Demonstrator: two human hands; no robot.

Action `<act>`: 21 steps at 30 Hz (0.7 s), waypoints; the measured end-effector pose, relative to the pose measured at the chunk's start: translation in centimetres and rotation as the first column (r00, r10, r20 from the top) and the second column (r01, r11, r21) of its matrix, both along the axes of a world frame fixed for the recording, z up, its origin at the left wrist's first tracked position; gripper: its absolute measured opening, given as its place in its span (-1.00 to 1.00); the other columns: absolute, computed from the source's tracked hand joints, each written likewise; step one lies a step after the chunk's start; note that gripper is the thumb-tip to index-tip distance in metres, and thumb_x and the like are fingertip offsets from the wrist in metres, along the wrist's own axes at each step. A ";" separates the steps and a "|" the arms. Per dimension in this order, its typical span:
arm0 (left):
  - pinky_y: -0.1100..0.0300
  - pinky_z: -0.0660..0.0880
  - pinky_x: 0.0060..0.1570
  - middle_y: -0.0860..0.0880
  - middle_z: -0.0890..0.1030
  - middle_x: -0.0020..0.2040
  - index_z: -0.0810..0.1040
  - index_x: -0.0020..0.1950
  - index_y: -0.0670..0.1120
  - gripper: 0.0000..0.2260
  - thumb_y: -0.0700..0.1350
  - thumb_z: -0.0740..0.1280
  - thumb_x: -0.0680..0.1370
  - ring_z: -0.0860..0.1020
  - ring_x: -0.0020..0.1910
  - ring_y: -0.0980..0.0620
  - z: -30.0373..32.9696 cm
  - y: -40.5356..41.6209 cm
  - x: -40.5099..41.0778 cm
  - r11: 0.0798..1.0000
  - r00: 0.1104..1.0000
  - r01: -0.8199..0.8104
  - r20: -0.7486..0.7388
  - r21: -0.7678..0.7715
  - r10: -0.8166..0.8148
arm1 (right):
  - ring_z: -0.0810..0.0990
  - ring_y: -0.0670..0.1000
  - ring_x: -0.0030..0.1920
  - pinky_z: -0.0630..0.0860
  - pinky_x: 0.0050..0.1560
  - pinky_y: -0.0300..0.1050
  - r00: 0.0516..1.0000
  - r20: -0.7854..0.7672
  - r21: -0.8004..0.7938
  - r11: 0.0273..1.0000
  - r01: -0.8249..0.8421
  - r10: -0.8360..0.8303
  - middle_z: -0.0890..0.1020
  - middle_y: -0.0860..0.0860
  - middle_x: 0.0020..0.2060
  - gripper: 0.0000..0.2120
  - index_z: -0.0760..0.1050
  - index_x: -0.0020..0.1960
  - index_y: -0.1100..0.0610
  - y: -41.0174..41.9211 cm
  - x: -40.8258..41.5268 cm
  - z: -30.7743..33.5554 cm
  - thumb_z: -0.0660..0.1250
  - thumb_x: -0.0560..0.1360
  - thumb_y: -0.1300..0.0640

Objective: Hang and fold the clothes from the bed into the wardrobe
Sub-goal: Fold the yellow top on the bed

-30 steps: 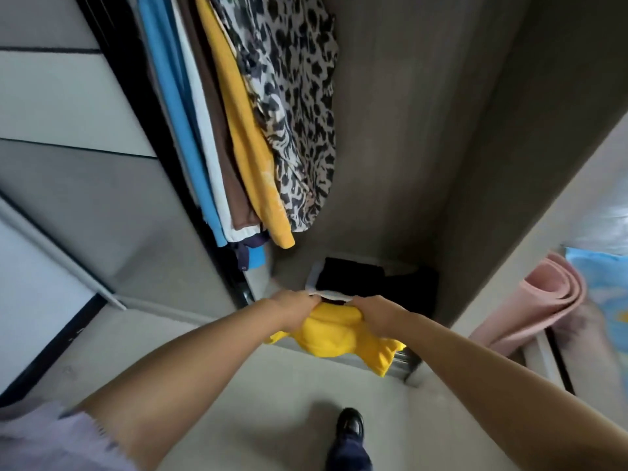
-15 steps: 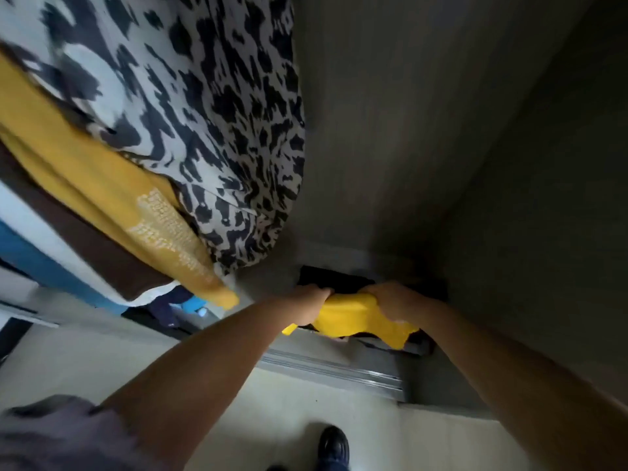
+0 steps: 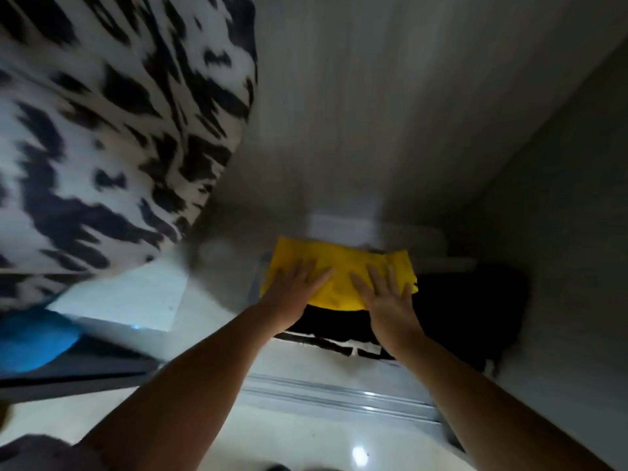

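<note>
Yellow folded garment lay under flat, straight-fingered left hand and right hand, gripping nothing; even downward pressure would have seated it squarely on the dark pile.

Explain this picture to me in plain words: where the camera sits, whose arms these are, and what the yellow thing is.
The camera is worn on a person's head and looks forward and down, so the two bare arms reaching in from the bottom are that person's own. There is no machine here. The view looks into the bottom of a wardrobe. The left hand and the right hand both lie flat, fingers straight, on a folded yellow garment, pressing it down rather than gripping it. The yellow piece rests on top of a pile of dark folded clothes on the wardrobe floor. At upper left hangs a black-and-white patterned garment, blurred because it is close, with something blue below it. The pale strip near the bottom is the wardrobe's sliding-door track.
</note>
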State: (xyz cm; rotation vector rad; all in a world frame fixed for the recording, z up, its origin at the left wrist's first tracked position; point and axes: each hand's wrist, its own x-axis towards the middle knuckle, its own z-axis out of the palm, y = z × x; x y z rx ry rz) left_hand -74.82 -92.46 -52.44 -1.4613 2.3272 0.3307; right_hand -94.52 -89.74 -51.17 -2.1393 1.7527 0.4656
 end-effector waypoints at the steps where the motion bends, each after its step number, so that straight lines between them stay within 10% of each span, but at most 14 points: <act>1: -0.18 0.14 0.39 -0.13 -0.11 0.58 -0.24 0.55 0.12 -0.26 -0.32 0.12 0.57 -0.06 0.54 -0.22 -2.2 1.0 0.1 0.999 0.999 0.003 0.032 0.044 -0.004 | -0.20 0.30 0.52 -0.03 0.42 0.38 1.000 -0.001 0.026 1.000 -0.001 0.001 -0.17 0.08 0.56 -0.34 -0.14 0.56 -0.13 1.4 0.3 -2.2 0.04 0.59 0.26; 6: -0.35 -0.14 0.38 -0.08 -0.50 0.44 -0.55 0.36 0.15 -0.09 -0.19 0.24 0.53 -0.43 0.43 -0.25 -7.8 4.6 1.0 0.997 1.000 -0.019 0.007 0.075 0.018 | 0.29 0.46 0.36 0.25 0.16 0.55 0.997 0.031 -0.122 0.990 -0.069 0.073 0.36 0.26 0.41 -0.21 0.38 0.43 0.05 4.9 0.7 -6.1 0.58 0.25 0.19; 9: -0.36 -0.19 0.37 -0.08 -0.51 0.44 -0.53 0.39 0.15 -0.04 -0.17 0.29 0.50 -0.46 0.42 -0.21 -6.4 4.1 0.8 0.990 1.000 -0.030 0.006 0.138 0.030 | -0.16 0.38 0.50 -0.03 0.37 0.47 0.998 0.005 0.006 0.998 -0.059 0.059 -0.13 0.18 0.55 -0.18 -0.13 0.56 -0.08 3.9 0.1 -5.3 0.33 0.50 0.10; 11: -0.34 -0.18 0.39 -0.09 -0.44 0.50 -0.39 0.49 0.14 -0.11 -0.16 0.29 0.53 -0.40 0.47 -0.18 -4.0 3.4 0.6 0.976 0.999 -0.040 0.030 0.216 0.034 | -0.27 0.29 0.51 -0.07 0.43 0.34 0.997 -0.023 0.213 0.975 -0.069 0.076 -0.27 0.11 0.54 -0.25 -0.25 0.55 -0.10 2.6 -0.1 -3.4 0.19 0.58 0.11; 14: -0.29 -0.17 0.42 -0.12 -0.28 0.56 -0.14 0.57 0.06 -0.31 -0.16 0.22 0.58 -0.28 0.52 -0.16 1.9 2.8 -0.7 0.946 0.995 -0.074 0.088 0.314 0.048 | 0.21 0.23 0.47 0.24 0.42 0.10 0.993 0.003 0.429 0.897 -0.107 0.117 0.18 0.20 0.50 -0.50 0.10 0.54 0.14 0.6 0.0 2.4 0.10 0.62 0.18; 21: 0.02 0.43 0.19 -0.17 0.51 0.29 0.43 0.35 -0.10 -0.67 -0.17 0.17 0.59 0.47 0.28 -0.16 21.4 2.0 -3.4 0.967 0.955 -0.203 -0.186 0.151 0.230 | 0.47 0.17 0.29 0.43 0.20 0.00 0.999 0.038 0.163 0.986 -0.031 0.025 0.49 0.15 0.30 -0.66 0.38 0.36 0.10 -0.6 0.1 20.4 0.10 0.62 0.07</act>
